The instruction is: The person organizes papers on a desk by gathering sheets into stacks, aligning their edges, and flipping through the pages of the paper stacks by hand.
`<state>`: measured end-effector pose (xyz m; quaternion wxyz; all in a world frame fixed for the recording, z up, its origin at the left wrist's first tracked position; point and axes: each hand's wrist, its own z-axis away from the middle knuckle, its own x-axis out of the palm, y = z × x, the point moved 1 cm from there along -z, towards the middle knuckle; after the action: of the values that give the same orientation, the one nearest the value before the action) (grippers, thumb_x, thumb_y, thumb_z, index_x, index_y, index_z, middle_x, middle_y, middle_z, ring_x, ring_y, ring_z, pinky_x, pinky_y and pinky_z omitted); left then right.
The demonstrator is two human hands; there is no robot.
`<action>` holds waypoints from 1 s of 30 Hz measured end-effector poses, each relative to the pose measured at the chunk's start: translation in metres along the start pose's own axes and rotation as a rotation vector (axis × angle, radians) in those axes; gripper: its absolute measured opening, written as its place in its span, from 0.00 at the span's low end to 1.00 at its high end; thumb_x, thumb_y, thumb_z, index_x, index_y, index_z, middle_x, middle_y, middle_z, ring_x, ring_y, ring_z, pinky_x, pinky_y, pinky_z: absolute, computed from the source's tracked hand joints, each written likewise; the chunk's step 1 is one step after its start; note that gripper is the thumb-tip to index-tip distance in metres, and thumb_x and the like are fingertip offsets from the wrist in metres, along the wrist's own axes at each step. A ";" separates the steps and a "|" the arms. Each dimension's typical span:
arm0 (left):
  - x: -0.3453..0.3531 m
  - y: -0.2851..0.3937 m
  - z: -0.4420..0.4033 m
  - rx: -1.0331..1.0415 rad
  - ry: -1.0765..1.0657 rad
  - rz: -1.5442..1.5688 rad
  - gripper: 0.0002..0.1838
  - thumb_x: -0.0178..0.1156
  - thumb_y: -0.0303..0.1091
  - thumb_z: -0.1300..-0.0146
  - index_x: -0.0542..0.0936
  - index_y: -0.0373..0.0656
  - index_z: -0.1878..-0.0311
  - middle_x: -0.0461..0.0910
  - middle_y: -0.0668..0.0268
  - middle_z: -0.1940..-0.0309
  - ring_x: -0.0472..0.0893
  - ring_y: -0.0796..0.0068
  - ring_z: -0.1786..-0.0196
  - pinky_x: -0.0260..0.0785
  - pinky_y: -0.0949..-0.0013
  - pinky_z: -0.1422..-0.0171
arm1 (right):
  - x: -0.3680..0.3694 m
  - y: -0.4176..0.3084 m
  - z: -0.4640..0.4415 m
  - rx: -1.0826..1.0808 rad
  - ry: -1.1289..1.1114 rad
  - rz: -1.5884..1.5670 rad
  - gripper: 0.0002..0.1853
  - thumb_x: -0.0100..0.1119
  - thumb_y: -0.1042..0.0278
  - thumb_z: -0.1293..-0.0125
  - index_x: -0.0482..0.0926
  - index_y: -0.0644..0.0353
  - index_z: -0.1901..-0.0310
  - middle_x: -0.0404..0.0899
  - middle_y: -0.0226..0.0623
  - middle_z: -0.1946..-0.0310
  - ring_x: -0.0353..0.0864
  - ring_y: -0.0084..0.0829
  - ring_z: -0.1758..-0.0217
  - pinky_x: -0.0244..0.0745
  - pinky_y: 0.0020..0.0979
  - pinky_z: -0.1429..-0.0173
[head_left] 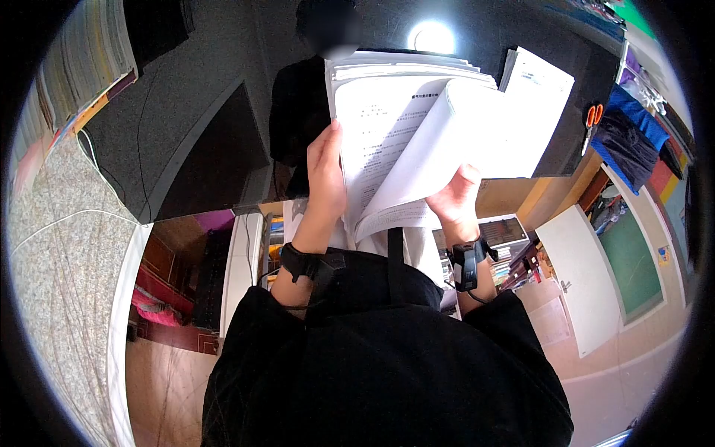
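Observation:
A thick stack of printed papers (376, 123) tilts up over the near edge of the dark glossy desk. My left hand (325, 175) grips the stack along its left edge, thumb in front and the other fingers hidden behind. Near the lower right corner, my right hand (456, 195) is closed on a white sheet (424, 145) that curls up off the page beneath. Printed lines show on the page to the left of the curl. Further right, another sheaf of paper (538, 104) lies on the desk. Both wrists wear black devices.
Orange-handled scissors (592, 123) lie on the desk's right side, beside blue and black cloth (629, 138). A pile of books (71, 67) stands at the far left, with thin cables (141, 134) close by. The desk (194, 89) reflects a bright light.

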<state>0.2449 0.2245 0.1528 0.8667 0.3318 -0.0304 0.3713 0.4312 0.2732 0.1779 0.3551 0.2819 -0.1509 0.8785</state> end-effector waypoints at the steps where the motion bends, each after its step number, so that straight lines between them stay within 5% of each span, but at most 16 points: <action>1: 0.001 0.004 0.001 -0.005 -0.063 0.067 0.25 0.39 0.46 0.26 0.73 0.32 0.47 0.78 0.57 0.54 0.76 0.74 0.52 0.65 0.72 0.45 | -0.001 0.000 0.001 -0.008 0.004 0.002 0.27 0.67 0.66 0.47 0.73 0.62 0.44 0.77 0.37 0.50 0.74 0.35 0.45 0.66 0.39 0.37; 5: 0.001 0.008 0.003 -0.034 -0.033 0.086 0.25 0.39 0.45 0.26 0.70 0.30 0.43 0.76 0.55 0.48 0.75 0.72 0.46 0.63 0.70 0.41 | -0.013 0.000 0.000 0.001 -0.023 0.030 0.34 0.68 0.63 0.50 0.68 0.60 0.40 0.74 0.39 0.45 0.71 0.39 0.40 0.64 0.42 0.34; 9: 0.002 -0.002 0.003 0.048 -0.033 -0.021 0.29 0.36 0.49 0.26 0.68 0.29 0.42 0.75 0.53 0.47 0.74 0.70 0.44 0.62 0.68 0.39 | -0.008 -0.002 -0.005 0.021 -0.007 0.152 0.22 0.63 0.69 0.45 0.75 0.61 0.47 0.77 0.35 0.50 0.73 0.33 0.43 0.65 0.35 0.37; 11: -0.001 -0.018 0.004 -0.044 0.197 -0.139 0.31 0.34 0.51 0.26 0.68 0.28 0.41 0.74 0.53 0.46 0.74 0.70 0.44 0.61 0.67 0.39 | 0.002 0.002 -0.010 -0.005 -0.079 0.154 0.19 0.62 0.71 0.42 0.76 0.61 0.48 0.77 0.35 0.50 0.72 0.32 0.42 0.64 0.35 0.36; 20: 0.010 0.001 0.005 0.044 0.058 -0.072 0.33 0.33 0.53 0.26 0.66 0.27 0.40 0.72 0.54 0.44 0.71 0.68 0.42 0.58 0.69 0.36 | 0.003 0.005 -0.013 -0.061 -0.102 0.209 0.16 0.60 0.70 0.39 0.76 0.60 0.48 0.76 0.34 0.49 0.71 0.31 0.41 0.63 0.35 0.35; 23: 0.011 0.004 0.007 0.041 0.035 -0.024 0.30 0.35 0.50 0.26 0.68 0.29 0.41 0.74 0.56 0.46 0.72 0.71 0.44 0.59 0.69 0.38 | 0.001 0.005 -0.013 -0.078 -0.121 0.205 0.18 0.60 0.70 0.39 0.75 0.61 0.47 0.76 0.34 0.48 0.71 0.32 0.41 0.63 0.35 0.35; 26: 0.014 0.001 0.006 0.199 0.039 -0.125 0.20 0.44 0.45 0.26 0.75 0.34 0.55 0.76 0.69 0.66 0.72 0.85 0.63 0.64 0.78 0.57 | -0.006 0.005 -0.008 -0.118 -0.034 0.120 0.23 0.61 0.68 0.41 0.72 0.61 0.44 0.75 0.36 0.46 0.70 0.34 0.39 0.62 0.38 0.33; 30: 0.008 -0.005 0.004 0.193 0.020 -0.106 0.17 0.46 0.40 0.26 0.76 0.35 0.54 0.76 0.72 0.67 0.69 0.89 0.65 0.62 0.81 0.60 | -0.020 0.001 0.001 -0.058 -0.001 0.044 0.33 0.65 0.62 0.48 0.68 0.62 0.39 0.73 0.40 0.43 0.70 0.40 0.39 0.61 0.45 0.33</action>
<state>0.2545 0.2248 0.1554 0.8494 0.4111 0.0316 0.3294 0.4422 0.2615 0.1667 0.3435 0.2687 -0.1825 0.8812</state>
